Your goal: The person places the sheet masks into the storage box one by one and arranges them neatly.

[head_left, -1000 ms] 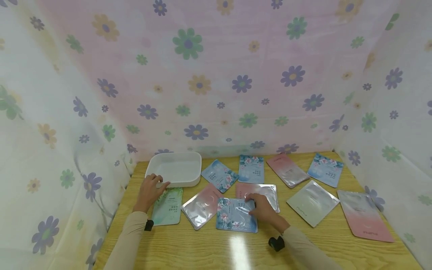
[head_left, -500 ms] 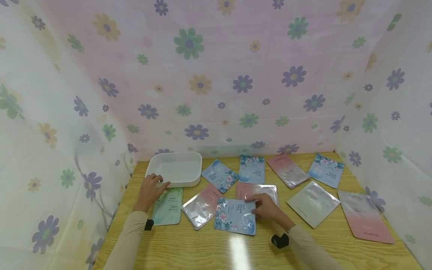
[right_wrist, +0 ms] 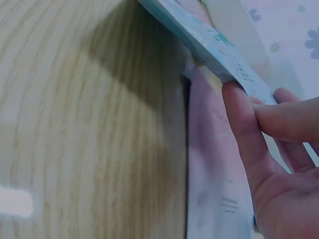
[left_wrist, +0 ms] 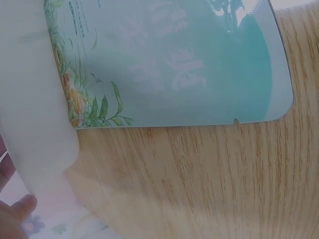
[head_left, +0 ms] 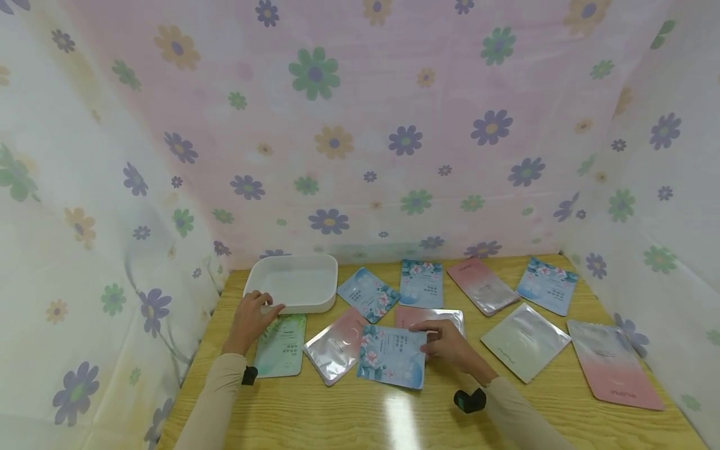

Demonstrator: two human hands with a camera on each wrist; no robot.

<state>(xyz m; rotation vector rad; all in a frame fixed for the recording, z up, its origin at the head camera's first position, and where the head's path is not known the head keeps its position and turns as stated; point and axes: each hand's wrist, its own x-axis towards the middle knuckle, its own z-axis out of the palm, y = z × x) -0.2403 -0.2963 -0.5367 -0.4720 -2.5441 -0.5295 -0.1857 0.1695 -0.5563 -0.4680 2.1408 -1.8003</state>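
White tray [head_left: 309,308]: unmoved, left hand [head_left: 250,320] pinches its near rim | blue packet [head_left: 390,357]: flat on table [head_left: 315,412] one second ago, now tilted up above it | right hand [head_left: 450,347]: pinches its edge; the lifting seems already begun

And it's the tub [head_left: 306,307] at the table's [head_left: 315,419] back left, one packet [head_left: 284,353] just before it, other packets [head_left: 422,287] spread rightward, held packet [head_left: 388,359] mid-table, curtain [head_left: 365,134] behind!
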